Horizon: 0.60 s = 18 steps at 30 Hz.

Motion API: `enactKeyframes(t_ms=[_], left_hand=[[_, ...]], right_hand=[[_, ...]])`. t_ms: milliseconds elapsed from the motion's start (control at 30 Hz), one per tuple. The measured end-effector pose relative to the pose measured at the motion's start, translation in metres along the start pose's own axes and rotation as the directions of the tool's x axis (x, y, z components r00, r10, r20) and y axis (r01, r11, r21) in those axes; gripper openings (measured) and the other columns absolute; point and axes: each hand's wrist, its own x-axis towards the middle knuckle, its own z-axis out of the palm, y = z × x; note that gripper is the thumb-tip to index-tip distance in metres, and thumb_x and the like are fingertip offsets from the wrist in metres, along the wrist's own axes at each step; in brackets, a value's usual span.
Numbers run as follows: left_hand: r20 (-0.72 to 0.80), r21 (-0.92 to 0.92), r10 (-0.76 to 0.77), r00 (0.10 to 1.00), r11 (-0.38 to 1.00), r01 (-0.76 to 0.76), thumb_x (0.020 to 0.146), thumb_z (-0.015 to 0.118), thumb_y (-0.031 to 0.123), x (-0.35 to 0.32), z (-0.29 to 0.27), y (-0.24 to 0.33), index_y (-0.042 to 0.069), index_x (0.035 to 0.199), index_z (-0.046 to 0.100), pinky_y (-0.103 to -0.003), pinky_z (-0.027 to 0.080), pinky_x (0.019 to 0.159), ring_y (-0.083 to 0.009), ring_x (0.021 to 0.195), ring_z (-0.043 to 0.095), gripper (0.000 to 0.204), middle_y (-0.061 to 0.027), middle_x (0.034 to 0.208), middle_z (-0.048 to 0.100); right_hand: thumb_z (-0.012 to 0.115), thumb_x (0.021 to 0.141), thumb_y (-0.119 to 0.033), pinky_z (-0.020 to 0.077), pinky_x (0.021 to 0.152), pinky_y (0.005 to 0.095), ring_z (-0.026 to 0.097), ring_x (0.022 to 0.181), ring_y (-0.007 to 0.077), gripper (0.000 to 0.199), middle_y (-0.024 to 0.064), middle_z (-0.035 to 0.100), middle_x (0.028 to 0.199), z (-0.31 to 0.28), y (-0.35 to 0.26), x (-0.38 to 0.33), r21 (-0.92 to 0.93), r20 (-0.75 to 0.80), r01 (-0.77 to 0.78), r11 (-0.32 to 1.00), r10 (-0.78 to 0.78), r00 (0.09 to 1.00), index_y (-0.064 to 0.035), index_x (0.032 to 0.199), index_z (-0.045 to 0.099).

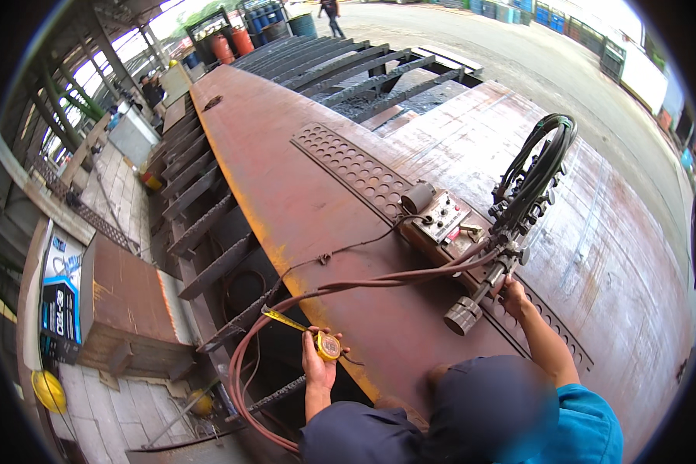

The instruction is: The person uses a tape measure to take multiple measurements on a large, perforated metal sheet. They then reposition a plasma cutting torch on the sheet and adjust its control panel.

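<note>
My left hand [317, 370] was closed around a yellow tape measure [329, 346] at the near edge of the rusty steel plate [301, 201], its blade [284, 319] drawn out leftward and away from me over the gap. My right hand [512, 292] reached forward, fingers curled against the cutting torch [479, 298] of the track-mounted cutting machine [441, 218]; how firm that grip was I could not tell. The torch's long axis ran obliquely, its nozzle toward the tape, the hoses [535, 166] looping beyond.
</note>
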Motion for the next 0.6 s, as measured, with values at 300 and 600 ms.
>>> enactKeyframes(t_ms=[300, 600], left_hand=[[0.055, 0.157, -0.060, 0.997, 0.986, 0.051, 0.111, 0.045, 0.046, 0.046, 0.040, 0.053, 0.020, 0.123, 0.057, -0.045, 0.062, 0.068, -0.0263, 0.103, 0.069, 0.031, -0.0044, 0.114, 0.065], [-0.057, 0.403, -0.221, 0.974, 0.887, 0.225, 0.112, 0.044, 0.047, 0.125, 0.000, 0.035, 0.019, 0.127, 0.054, -0.043, 0.062, 0.069, -0.0275, 0.107, 0.066, 0.034, -0.0056, 0.122, 0.060]], right_hand=[[0.035, 0.108, -0.045, 0.0428, 0.059, 0.0364, 0.052, 0.058, 0.0227, 0.049, 0.0032, 0.053, 0.064, -0.105, 0.031, -0.052, 0.102, -0.208, 0.195, 0.976, -0.171, 0.963, -0.0128, 0.078, 0.058], [0.047, 0.081, -0.003, 0.0377, 0.059, 0.0293, 0.049, 0.070, 0.0127, 0.039, 0.0003, 0.054, 0.084, -0.092, 0.045, -0.077, -0.002, -0.388, 0.281, 0.960, -0.260, 0.884, -0.0065, 0.118, 0.059]])
